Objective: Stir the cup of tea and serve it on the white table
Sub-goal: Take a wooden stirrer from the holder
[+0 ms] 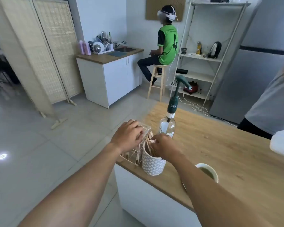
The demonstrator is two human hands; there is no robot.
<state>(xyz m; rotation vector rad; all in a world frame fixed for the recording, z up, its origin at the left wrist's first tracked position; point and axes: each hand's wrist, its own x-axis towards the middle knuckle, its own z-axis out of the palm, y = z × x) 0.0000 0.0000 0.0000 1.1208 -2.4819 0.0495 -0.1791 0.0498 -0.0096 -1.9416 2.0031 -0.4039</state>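
Observation:
A white cup of greenish tea (pixel 207 172) stands on the wooden counter (pixel 220 153), partly hidden behind my right forearm. To its left is a white patterned holder (pixel 152 164) full of wooden stir sticks (pixel 150 141). My right hand (pixel 166 147) reaches into the holder, fingers pinched among the sticks. My left hand (pixel 127 136) rests on the clear lid of a wire box (pixel 134 154) beside the holder. Whether a stick is gripped is unclear.
A clear bottle with a green pump (pixel 168 125) stands just behind the holder. A white object (pixel 281 145) lies at the counter's right edge next to a standing person (pixel 272 102). Another person sits on a stool (pixel 157 81) by a sink cabinet (pixel 111 76).

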